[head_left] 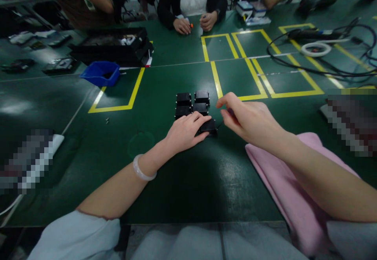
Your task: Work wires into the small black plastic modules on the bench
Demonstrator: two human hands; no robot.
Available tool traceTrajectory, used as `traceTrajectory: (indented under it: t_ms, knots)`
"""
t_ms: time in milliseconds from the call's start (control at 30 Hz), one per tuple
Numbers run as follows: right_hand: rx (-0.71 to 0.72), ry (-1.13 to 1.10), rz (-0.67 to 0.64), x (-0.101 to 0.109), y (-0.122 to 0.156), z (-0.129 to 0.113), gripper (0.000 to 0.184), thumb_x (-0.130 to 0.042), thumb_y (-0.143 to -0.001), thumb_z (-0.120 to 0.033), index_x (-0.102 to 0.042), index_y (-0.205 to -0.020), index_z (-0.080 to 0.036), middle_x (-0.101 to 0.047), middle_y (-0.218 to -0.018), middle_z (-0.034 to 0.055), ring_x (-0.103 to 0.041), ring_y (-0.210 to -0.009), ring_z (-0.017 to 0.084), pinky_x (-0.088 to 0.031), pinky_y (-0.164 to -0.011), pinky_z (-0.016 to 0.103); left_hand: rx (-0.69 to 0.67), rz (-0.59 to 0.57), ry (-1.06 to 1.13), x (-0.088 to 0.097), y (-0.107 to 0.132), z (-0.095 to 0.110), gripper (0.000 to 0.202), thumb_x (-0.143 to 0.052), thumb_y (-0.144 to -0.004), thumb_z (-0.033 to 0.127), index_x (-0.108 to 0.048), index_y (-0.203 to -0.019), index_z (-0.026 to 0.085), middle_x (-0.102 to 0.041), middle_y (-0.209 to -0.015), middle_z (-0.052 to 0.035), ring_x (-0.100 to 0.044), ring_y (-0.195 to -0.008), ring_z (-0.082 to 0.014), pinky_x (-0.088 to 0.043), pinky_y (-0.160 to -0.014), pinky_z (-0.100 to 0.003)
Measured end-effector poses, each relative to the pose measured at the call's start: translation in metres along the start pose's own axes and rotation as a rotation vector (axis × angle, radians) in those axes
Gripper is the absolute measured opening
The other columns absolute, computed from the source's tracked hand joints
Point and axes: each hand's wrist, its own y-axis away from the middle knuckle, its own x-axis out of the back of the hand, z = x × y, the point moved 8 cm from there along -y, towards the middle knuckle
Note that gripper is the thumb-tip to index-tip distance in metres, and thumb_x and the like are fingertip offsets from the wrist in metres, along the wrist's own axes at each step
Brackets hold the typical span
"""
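Left hand (184, 132): It is over the near row of blocks. Its fingers grip a black block (208, 125), with the thumb on the side toward the table's near edge.
Right hand (250, 118): It is up just beside that block, on the side toward the table's right edge. The fingers are bent, and I cannot tell if they pinch something.
Gripped block: It is near the middle of the table (188, 189), well in from the near edge.
Other blocks: Four more black blocks (183, 98) sit in two rows just behind, toward the far edge.
Pink cloth (291, 189): It lies under the right arm and hangs over the near edge, toward the right corner.
Small silver bits (107, 121): They lie left of the blocks, near the yellow tape (135, 89).
Blue bin (101, 75): It is farther back, toward the left edge.
Other person's hands (182, 26): They rest at the far edge.
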Motion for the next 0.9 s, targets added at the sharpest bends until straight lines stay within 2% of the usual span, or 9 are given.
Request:
traceTrajectory:
  t_ms: [100, 267, 467, 667, 900]
  knots:
    - [0.012, -0.019, 0.018, 0.001, 0.0006, -0.0009, 0.025, -0.037, -0.093, -0.028, -0.052, -0.109, -0.017, -0.062, -0.068, -0.0008, -0.053, -0.054, 0.013, -0.026, -0.052, 0.024, 0.0, -0.006, 0.003, -0.0005, -0.0001, 0.0, 0.044, -0.052, -0.092, 0.039, -0.045, -0.132, 0.023, -0.056, -0.118, -0.0066, -0.06, -0.092, -0.0209, -0.046, -0.079, -0.033]
    - [0.02, 0.029, 0.008, -0.0001, 0.0012, 0.0003, 0.03, -0.037, -0.095, -0.042, -0.056, -0.097, -0.019, -0.058, -0.06, -0.0013, -0.052, -0.051, 0.013, -0.024, -0.052, 0.024, 0.003, 0.004, -0.003, -0.0009, 0.0002, -0.0002, 0.045, -0.054, -0.091, 0.039, -0.045, -0.131, 0.022, -0.057, -0.117, -0.0075, -0.06, -0.092, -0.0211, -0.046, -0.078, -0.033]
    - [0.009, -0.015, 0.019, 0.0012, 0.0009, -0.0006, 0.024, -0.036, -0.093, -0.028, -0.054, -0.105, -0.017, -0.06, -0.065, -0.001, -0.052, -0.052, 0.012, -0.026, -0.052, 0.024, -0.001, 0.004, 0.003, 0.0, -0.0003, 0.0006, 0.044, -0.053, -0.092, 0.039, -0.045, -0.132, 0.023, -0.057, -0.117, -0.0069, -0.06, -0.093, -0.0207, -0.046, -0.079, -0.032]
    - [0.041, 0.012, 0.017, 0.0, 0.0022, 0.0004, 0.031, -0.036, -0.095, -0.043, -0.056, -0.096, -0.019, -0.057, -0.059, -0.0019, -0.049, -0.05, 0.012, -0.024, -0.052, 0.024, 0.0, -0.003, -0.005, -0.0005, -0.0005, 0.0, 0.045, -0.053, -0.091, 0.04, -0.045, -0.131, 0.021, -0.057, -0.117, -0.0067, -0.06, -0.091, -0.0215, -0.047, -0.077, -0.033]
    - [0.055, -0.063, -0.018, -0.0006, 0.0008, -0.0035, 0.022, -0.037, -0.094, -0.028, -0.052, -0.106, -0.018, -0.059, -0.066, -0.0021, -0.05, -0.053, 0.011, -0.026, -0.053, 0.023, -0.004, -0.001, -0.002, -0.0003, -0.0003, 0.0, 0.043, -0.053, -0.092, 0.038, -0.045, -0.131, 0.022, -0.056, -0.118, -0.0068, -0.06, -0.093, -0.0211, -0.047, -0.079, -0.033]
